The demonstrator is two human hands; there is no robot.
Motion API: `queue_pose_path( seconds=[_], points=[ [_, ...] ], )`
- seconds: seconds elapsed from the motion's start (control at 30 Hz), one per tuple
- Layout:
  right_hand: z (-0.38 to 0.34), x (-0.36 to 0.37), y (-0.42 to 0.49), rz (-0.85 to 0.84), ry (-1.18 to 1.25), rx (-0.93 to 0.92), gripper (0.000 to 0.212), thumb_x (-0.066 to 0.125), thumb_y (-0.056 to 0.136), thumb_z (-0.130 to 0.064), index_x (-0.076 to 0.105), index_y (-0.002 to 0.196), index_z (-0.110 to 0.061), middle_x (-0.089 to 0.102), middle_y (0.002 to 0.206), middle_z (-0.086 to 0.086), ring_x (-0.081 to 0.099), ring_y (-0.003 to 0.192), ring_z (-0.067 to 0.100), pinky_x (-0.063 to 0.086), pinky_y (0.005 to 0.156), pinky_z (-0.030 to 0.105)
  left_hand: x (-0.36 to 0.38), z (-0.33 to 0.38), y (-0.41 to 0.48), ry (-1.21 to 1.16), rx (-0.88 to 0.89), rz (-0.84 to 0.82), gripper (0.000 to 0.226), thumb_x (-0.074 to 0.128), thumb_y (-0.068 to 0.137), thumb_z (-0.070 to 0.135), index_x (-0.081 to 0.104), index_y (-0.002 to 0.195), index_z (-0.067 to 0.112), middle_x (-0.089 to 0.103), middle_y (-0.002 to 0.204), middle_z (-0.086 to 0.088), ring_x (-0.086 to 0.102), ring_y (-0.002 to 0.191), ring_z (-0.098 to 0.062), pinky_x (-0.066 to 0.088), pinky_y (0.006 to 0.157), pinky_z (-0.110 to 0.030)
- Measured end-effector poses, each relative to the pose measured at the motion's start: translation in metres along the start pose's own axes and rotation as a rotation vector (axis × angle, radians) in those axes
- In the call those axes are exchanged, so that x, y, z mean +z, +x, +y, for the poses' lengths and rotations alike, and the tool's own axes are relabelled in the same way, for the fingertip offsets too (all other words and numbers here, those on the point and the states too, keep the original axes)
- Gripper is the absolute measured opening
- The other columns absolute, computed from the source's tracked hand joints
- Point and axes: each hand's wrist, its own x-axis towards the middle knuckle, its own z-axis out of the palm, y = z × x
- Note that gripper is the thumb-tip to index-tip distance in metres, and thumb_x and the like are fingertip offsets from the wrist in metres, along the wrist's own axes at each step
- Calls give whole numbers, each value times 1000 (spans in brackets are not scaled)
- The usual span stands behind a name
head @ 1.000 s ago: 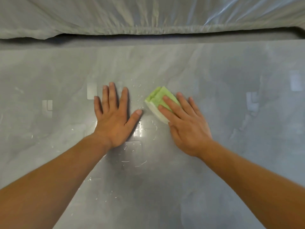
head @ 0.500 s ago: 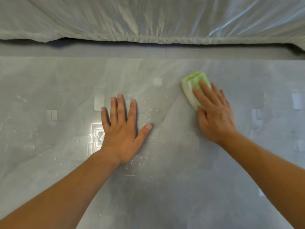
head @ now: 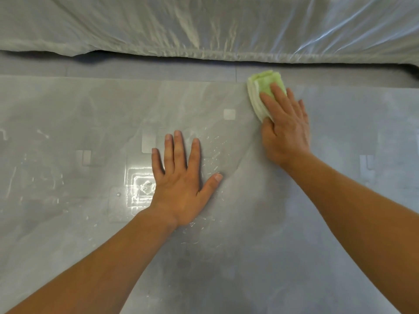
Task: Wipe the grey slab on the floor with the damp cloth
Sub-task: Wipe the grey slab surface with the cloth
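Observation:
The grey slab [head: 260,234] fills most of the view, glossy and flecked with water drops near its middle. A folded light-green cloth [head: 264,89] lies at the slab's far edge, right of centre. My right hand [head: 284,130] presses flat on the cloth, fingers over its near half, thumb at its side. My left hand [head: 181,177] rests palm down on the slab's middle with the fingers spread, holding nothing. The part of the cloth under my right hand is hidden.
A wrinkled sheet of translucent plastic [head: 204,26] covers something along the far side, just beyond the slab's edge. A strip of grey floor [head: 147,69] runs between them. Bright light reflections [head: 138,184] and wet streaks [head: 43,133] mark the slab's left half.
My right hand has pushed the cloth away from me and to the right, from beside my left hand up to the slab's far edge. My left hand stayed planted.

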Motion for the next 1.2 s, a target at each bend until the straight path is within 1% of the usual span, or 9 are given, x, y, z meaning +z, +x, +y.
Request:
queue_pose_path(
  seconds=[0.07,0.17,0.23,0.4,0.6,0.7,0.8,1.03,1.2],
  points=[
    [-33,10,5,-17,-34,-83,58,35,93,-28,40,151,-25,25,164,2,18,151,37,10,123,50,1,0,0,-10,7,10,86,7,91,75,-21,155,26,-38,158,-11,-45,140,-23,-23,116,-53],
    [-58,29,-6,-141,-162,-522,55,34,98,-28,39,152,-22,29,163,5,22,150,39,14,122,54,0,-1,1,-35,12,20,86,9,91,75,-19,156,26,-37,159,-10,-44,141,-22,-24,115,-52],
    [-50,26,1,-184,-211,-630,53,35,100,-28,36,153,-25,27,164,1,20,151,35,13,123,54,0,-3,1,-34,23,15,86,10,92,75,-20,156,26,-39,158,-9,-45,140,-22,-25,115,-52],
    [-63,28,21,-36,-163,-265,53,30,102,-31,33,155,-26,22,165,-1,16,152,33,9,124,50,2,-4,-1,-51,43,52,84,8,92,74,-20,155,26,-37,159,-7,-44,141,-20,-24,116,-50],
    [-48,28,-39,-156,-221,-539,53,32,102,-32,33,155,-25,24,165,-1,17,153,31,13,123,54,-8,-17,-9,-335,99,154,82,17,94,67,-4,159,24,-11,168,6,-23,149,-3,-17,121,-34],
    [-34,23,-32,-106,-193,-403,53,32,102,-32,34,154,-28,25,164,-3,17,153,31,11,123,53,-14,-28,-10,-275,77,229,73,23,98,61,11,159,22,6,168,1,-6,153,-11,-9,121,-31],
    [-62,33,-33,-17,-125,-173,53,30,102,-33,33,154,-26,22,165,-2,14,153,33,8,124,51,-17,-43,-8,-156,70,240,69,22,99,58,17,157,22,7,168,-4,-4,154,-18,-7,121,-36],
    [-68,44,-101,-208,-223,-605,53,33,103,-32,32,155,-26,21,166,-1,16,153,33,13,123,54,-6,-73,-39,-107,28,260,64,26,101,57,26,155,21,-3,168,-6,-12,154,-18,-12,121,-36],
    [-65,37,-50,-62,-116,-89,55,25,101,-37,29,156,-28,17,167,-2,11,153,33,9,124,51,14,-83,-59,-23,52,214,68,22,102,58,15,159,22,-5,168,-7,-16,153,-19,-14,121,-39]
  ],
)
